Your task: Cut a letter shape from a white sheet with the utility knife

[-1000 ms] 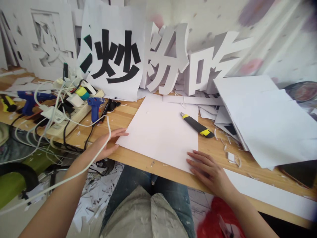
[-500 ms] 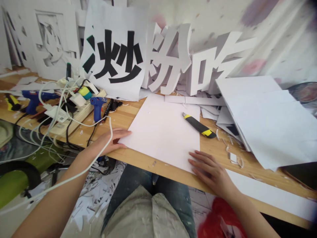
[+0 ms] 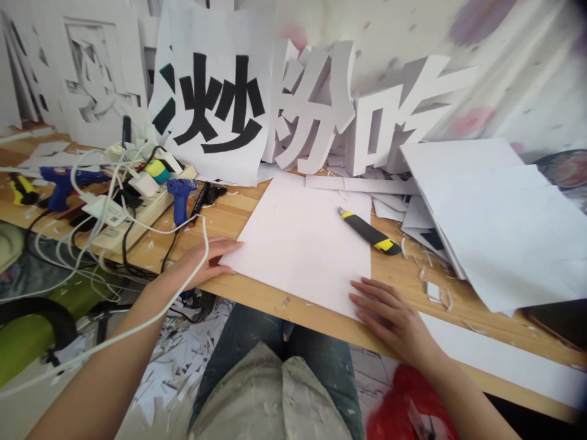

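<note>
A blank white sheet of board (image 3: 298,238) lies flat on the wooden table before me. At its near left corner is my left hand (image 3: 208,260), thumb and fingers stretched apart and touching the edge. My right hand (image 3: 389,315) rests open over the near right corner, fingers spread, their tips on the sheet. On the sheet's right side lies a black and yellow utility knife (image 3: 369,231), its handle end reaching past the edge onto the wood. Neither hand touches the knife.
White foam characters (image 3: 316,110) and a paper with a black printed character (image 3: 215,104) stand behind. Left are a blue glue gun (image 3: 180,198), another blue glue gun (image 3: 68,183) and a power strip (image 3: 132,220) with tangled cables. White sheets (image 3: 499,226) are stacked right; scraps (image 3: 165,373) litter the floor.
</note>
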Demonstrator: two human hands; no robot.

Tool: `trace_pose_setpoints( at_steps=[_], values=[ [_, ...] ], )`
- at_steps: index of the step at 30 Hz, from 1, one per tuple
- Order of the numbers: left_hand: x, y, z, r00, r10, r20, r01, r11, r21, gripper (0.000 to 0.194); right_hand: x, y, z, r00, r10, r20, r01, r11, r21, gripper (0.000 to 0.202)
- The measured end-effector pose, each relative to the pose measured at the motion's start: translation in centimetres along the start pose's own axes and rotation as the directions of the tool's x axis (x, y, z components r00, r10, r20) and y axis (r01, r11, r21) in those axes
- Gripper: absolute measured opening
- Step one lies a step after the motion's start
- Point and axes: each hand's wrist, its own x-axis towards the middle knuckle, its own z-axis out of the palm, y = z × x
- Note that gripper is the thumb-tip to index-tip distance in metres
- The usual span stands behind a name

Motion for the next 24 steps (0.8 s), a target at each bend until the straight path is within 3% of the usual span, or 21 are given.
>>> trace_pose_setpoints(
  at_steps=[24],
  values=[
    [0.0, -0.33, 0.3, 1.0, -0.022, -0.009, 0.022, 0.998, -0.065, 0.053, 0.13, 0.0, -0.01, 1.0, -0.003, -0.006, 0.003, 1.0, 0.011, 0.031]
  ],
)
